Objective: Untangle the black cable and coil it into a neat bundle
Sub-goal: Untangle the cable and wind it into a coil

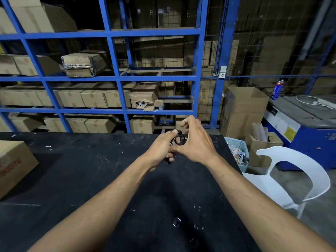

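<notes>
Both forearms reach forward, the left hand [161,149] clenched, the right hand [195,140] arched with fingers curled.

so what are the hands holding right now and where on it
The black cable, gathered into small loops. The left hand pinches the looped bundle from its left side, thumb on top. The right hand cups it from the right; its exact contact is hidden.

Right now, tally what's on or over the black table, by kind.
Hands: 2, left hand and right hand
Black cable: 1, held between both
Cardboard box: 1, left edge of table
Total: 4
</notes>
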Action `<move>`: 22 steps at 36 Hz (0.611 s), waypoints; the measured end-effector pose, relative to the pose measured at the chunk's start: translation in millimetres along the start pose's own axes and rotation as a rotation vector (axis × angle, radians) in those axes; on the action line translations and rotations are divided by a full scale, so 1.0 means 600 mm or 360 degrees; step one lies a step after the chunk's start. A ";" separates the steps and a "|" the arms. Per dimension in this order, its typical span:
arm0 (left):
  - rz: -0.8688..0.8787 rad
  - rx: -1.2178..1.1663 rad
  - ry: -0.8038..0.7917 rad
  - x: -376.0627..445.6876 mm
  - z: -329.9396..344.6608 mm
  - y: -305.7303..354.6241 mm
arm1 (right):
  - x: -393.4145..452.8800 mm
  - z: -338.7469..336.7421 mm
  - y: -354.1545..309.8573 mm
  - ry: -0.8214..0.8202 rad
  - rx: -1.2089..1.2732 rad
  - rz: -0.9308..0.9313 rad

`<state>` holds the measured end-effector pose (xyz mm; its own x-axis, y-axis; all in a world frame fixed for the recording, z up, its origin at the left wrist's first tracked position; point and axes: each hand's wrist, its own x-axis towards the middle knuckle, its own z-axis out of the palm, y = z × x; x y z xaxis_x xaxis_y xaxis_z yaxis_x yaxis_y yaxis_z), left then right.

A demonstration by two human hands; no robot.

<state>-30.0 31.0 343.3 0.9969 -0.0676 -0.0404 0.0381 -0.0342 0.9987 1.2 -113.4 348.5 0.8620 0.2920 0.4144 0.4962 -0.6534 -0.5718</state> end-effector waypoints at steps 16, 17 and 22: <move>-0.0208 -0.0690 -0.0340 0.016 -0.033 0.018 | 0.011 -0.032 0.040 -0.0663 0.1367 0.0226; -0.0212 -0.0739 -0.0369 0.017 -0.037 0.013 | 0.010 -0.032 0.044 -0.0657 0.1369 0.0249; -0.0189 -0.0753 -0.0196 0.024 -0.041 -0.009 | 0.009 -0.028 0.047 -0.0529 0.1321 0.0301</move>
<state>-14.0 54.7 338.3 0.9692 -0.2092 -0.1298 0.2066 0.4049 0.8907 18.3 -142.1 346.5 0.8583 0.5011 0.1105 0.1484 -0.0363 -0.9883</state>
